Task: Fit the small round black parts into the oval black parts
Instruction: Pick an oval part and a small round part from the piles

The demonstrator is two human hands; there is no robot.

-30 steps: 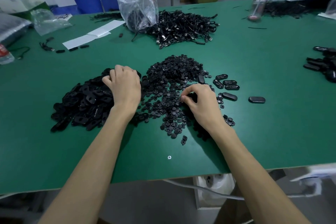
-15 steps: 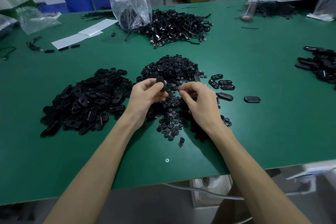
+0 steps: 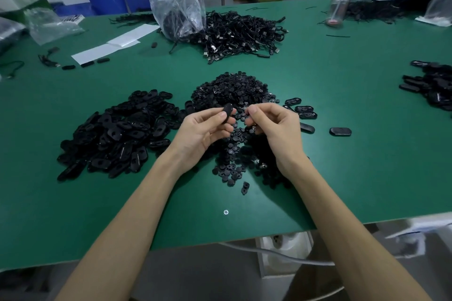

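Quick update: a second ago my left hand [image 3: 203, 129] was buried in the pile of oval black plastic shells [image 3: 117, 134] on the green table [image 3: 367, 80]. Now it's up in front of me, pinching one oval black shell [image 3: 227, 111] between thumb and fingers. My right hand [image 3: 276, 127] came up off the heap of small round black plastic parts [image 3: 234, 90], fingers curled. A small round black part [image 3: 254, 126] peeks out underneath, mostly hidden. The two hands are nearly touching, so the fitting step looks to be next. A few ovals [image 3: 303, 109] lie just right of the heap.
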